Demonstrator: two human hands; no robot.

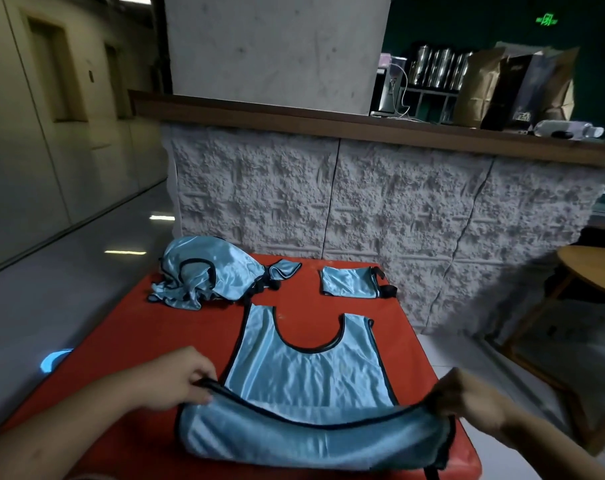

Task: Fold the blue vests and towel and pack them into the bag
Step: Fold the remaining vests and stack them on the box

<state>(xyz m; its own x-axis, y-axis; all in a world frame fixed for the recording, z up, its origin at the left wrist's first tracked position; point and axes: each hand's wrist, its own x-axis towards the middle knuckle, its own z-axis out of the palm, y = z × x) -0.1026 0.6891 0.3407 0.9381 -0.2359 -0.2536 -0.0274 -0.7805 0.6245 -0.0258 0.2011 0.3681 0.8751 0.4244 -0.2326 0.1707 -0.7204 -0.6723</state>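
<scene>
Satin-blue fabric of a vest (304,368) is spread on the red table (121,327), its bottom hem pinched at one corner by the left hand (176,379) and at the other by the right hand (467,396), fingers curled on the black trim. The hem is best carried evenly toward the neckline, kept taut and square, judging by the sag between the grips. The neck opening points away from the person, the long axis running near to far; a crumpled vest (207,275) and a folded piece (349,282) lie beyond.

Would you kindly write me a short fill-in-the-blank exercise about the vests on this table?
1. The table has a ____ top.
2. Both hands, left hand and right hand, pinch the near edge of the flat ____.
3. The small folded vest lies at the table's ____ edge.
4. The crumpled vests are trimmed in ____.

Missing words: red; vest; far; black
</scene>
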